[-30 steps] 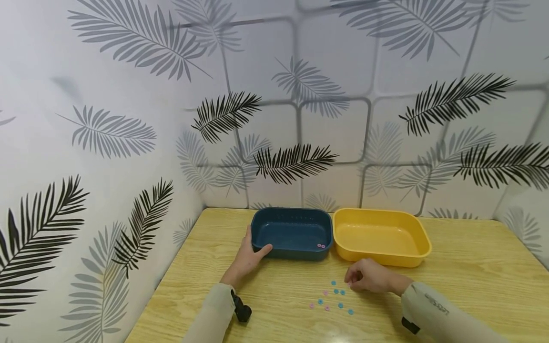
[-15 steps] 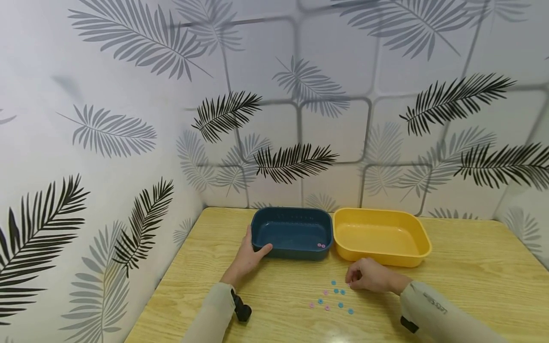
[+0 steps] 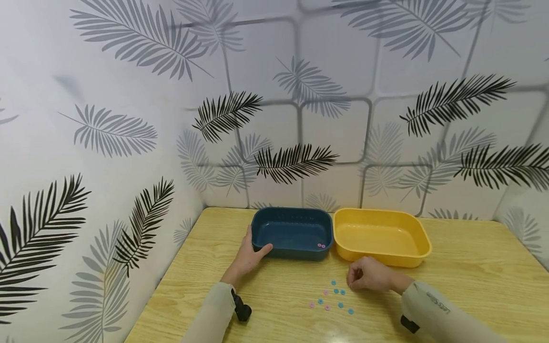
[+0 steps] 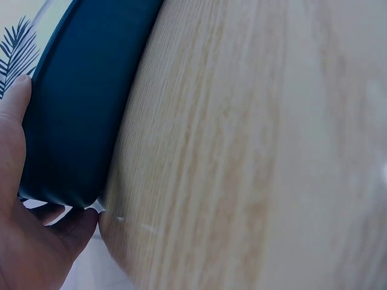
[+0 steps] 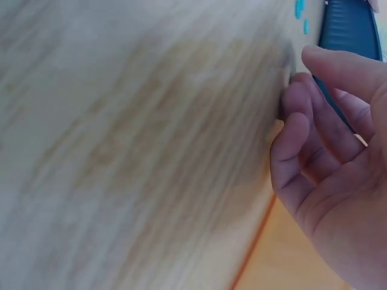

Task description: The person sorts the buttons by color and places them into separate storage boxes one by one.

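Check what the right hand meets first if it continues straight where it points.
Probably the nearest blue piece, just left of the right hand. Its fingers also angle downward, so the table could come first; I can't judge the fingertips' height.
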Motion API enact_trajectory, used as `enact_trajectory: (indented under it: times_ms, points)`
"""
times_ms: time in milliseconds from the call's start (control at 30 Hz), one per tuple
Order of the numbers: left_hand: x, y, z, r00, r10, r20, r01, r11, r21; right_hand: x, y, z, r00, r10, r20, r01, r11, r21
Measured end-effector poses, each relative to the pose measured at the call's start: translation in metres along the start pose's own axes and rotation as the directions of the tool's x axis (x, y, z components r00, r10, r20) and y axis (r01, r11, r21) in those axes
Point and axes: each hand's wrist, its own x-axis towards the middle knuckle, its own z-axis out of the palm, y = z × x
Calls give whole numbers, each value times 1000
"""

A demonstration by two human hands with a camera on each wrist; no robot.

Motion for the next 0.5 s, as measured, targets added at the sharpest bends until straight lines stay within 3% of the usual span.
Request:
enact_trajectory:
  times_ms: [500]
  points:
    - [-1,3,0,1000,-12,0,12,1000,0,8,-20,-12,994,35,-103,-28,998,62]
